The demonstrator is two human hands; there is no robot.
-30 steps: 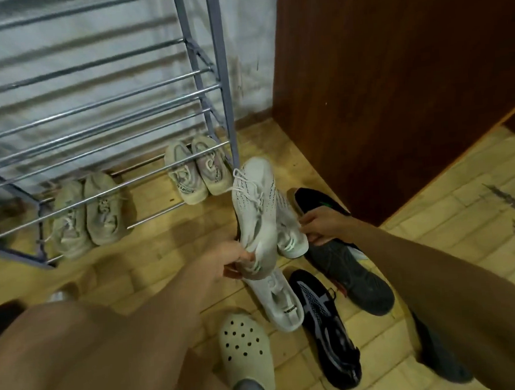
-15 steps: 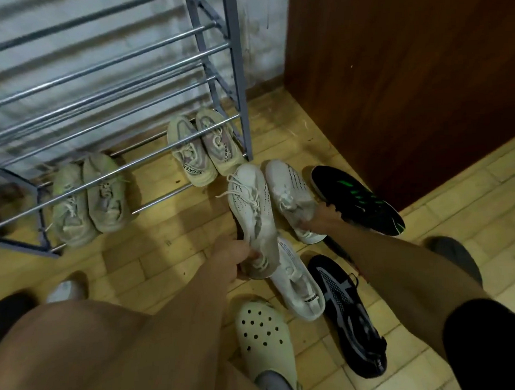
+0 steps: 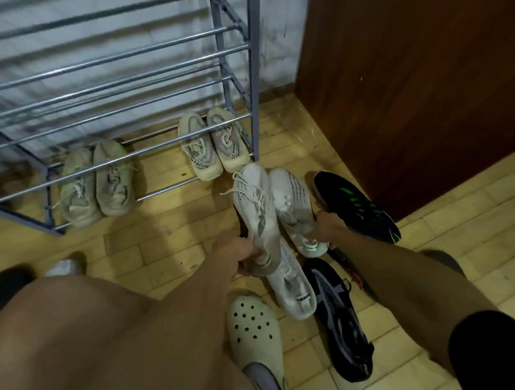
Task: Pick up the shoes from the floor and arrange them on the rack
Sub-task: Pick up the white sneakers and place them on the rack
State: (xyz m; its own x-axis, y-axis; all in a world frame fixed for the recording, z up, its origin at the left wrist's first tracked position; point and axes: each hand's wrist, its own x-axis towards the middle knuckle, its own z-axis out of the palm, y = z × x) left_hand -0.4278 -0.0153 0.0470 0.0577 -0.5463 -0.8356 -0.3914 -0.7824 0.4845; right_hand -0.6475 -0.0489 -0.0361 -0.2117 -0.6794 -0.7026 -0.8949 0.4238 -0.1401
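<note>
Gripping white knit sneakers [image 3: 252, 204], one in left hand [image 3: 242, 254], one in right hand [image 3: 327, 225], by grey metal-tube rack's [image 3: 253, 74] front-right corner. Two beige sneaker pairs [image 3: 205, 149] on bottom tier; several loose shoes [image 3: 292, 286] left on yellow tiled floor [image 3: 162, 230].

Light: dim, indoor, warm yellow cast; source not in view.
Brightest surfaces: left white shoe [image 3: 255, 207] and right white shoe [image 3: 293, 201], pale but not blown out.
Floor [image 3: 168, 239]: yellow, with a soft, broad shadow in front of the rack [image 3: 253, 74].
Wall [image 3: 277, 43]: grey-blue, crossed behind the rack by blurred dark bands.
Door [image 3: 409, 80]: dark brown, nearly featureless, faint sheen.
Black shoe [image 3: 343, 334], lower right: detail lost in shade.
Glare: dull highlights along the rack bars.
Blur: bars and wall at upper left smeared.
Focus: thigh [image 3: 78, 341] in the foreground soft.
Distortion: wide-angle; rack post leans, floor joints bend toward the edges.
</note>
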